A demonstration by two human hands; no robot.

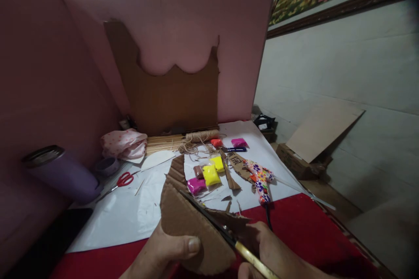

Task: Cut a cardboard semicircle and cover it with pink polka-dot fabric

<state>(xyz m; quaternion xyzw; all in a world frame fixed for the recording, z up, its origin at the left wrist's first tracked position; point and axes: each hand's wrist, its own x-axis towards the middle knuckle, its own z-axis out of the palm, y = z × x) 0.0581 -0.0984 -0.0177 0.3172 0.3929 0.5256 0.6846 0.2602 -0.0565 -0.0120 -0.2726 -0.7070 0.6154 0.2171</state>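
Low in the head view, my left hand [166, 246] grips a brown cardboard piece [188, 226] with a rounded lower edge, its thumb pressed on the face. My right hand [276, 250] is closed around scissors [253, 261] with dark blades and a gold-coloured handle. The blades lie across the cardboard, pointing up and left, and a torn strip [229, 217] sticks out beside them. Some of my right fingers are hidden. Just beyond lie yellow [211, 175] and magenta [195, 186] packets and several cardboard scraps.
A patterned glue gun [262, 183] with a black cord lies at right. At left are red-handled scissors [125, 178], a tape roll [107, 165] and a purple tumbler [62, 174]. Twine [201, 136] and thin sticks [163, 144] lie behind. A large cut cardboard sheet [173, 100] leans against the pink panel.
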